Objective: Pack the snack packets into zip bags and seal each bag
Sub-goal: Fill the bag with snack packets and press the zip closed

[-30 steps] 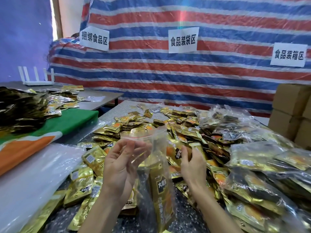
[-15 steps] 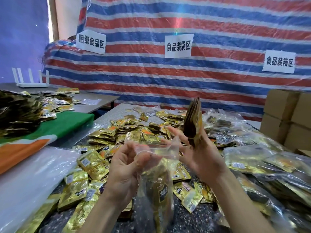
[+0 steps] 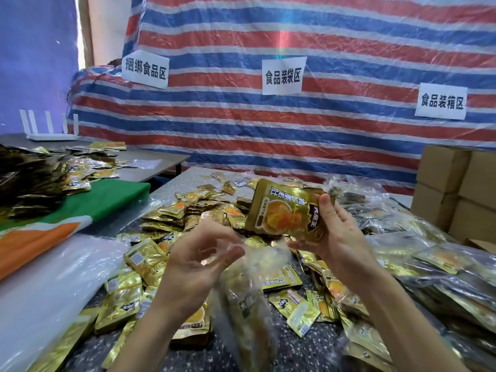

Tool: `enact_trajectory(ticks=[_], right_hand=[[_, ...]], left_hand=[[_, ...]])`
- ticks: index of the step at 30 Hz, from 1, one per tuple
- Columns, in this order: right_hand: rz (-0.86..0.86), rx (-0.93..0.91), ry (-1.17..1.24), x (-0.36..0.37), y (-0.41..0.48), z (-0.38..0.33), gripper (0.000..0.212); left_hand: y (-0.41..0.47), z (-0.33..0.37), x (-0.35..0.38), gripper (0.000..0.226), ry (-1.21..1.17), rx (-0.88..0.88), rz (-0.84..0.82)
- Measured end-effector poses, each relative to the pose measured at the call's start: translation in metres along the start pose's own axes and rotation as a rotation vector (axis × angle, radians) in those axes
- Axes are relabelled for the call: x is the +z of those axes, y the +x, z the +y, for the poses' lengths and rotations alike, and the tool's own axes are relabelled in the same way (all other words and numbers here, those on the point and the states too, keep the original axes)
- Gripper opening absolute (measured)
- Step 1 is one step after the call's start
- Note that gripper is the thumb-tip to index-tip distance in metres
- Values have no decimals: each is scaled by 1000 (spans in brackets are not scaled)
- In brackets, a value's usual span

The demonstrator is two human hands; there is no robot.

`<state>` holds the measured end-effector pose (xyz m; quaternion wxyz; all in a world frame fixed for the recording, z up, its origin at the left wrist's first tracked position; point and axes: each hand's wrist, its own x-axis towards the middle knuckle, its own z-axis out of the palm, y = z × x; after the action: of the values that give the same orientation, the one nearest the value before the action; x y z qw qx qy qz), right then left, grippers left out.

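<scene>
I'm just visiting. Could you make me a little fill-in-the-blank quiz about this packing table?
1. The right hand holds a packet coloured ___.
2. The left hand holds a zip bag made of clear ___.
3. The tarp behind bears ___ white signs.
4. Cardboard boxes are stacked at the far ___ of the view.

Missing words: gold; plastic; three; right.

Two hands: left hand, right hand. One snack packet in the right grip. One zip bag in the left grip. Loose packets around both grips: too many to count. Filled bags right of grip: uncountable. Three signs beyond. Four boxes far right.
</scene>
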<state>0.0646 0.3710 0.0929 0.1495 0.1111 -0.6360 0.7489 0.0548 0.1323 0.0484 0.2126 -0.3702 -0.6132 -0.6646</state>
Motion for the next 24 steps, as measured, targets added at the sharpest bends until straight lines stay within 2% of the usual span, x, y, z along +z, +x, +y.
enact_trajectory(ticks=[7, 10, 14, 17, 18, 20, 23, 24], right_hand=[[16, -20, -131, -1, -4, -4, 41], [67, 45, -128, 3, -3, -1, 53], [68, 138, 26, 16, -5, 3, 50], [-87, 128, 178, 25, -4, 4, 47], [-169, 106, 190, 30, -4, 2, 49], [-318, 69, 158, 40, -4, -3, 38], [-352, 73, 36, 41, 0, -3, 41], [-322, 87, -14, 37, 1, -1, 51]], left_hand=[[4, 6, 0, 29, 51, 68, -21], [14, 7, 0, 46, 60, 73, 9], [29, 6, 1, 69, 83, 52, -20], [34, 8, 5, 56, 40, 24, -67], [36, 8, 7, 51, 16, 17, -94], [39, 10, 12, 45, -57, 4, -158], [41, 13, 10, 34, -195, -21, -214], [41, 15, 7, 33, -203, -30, -208]])
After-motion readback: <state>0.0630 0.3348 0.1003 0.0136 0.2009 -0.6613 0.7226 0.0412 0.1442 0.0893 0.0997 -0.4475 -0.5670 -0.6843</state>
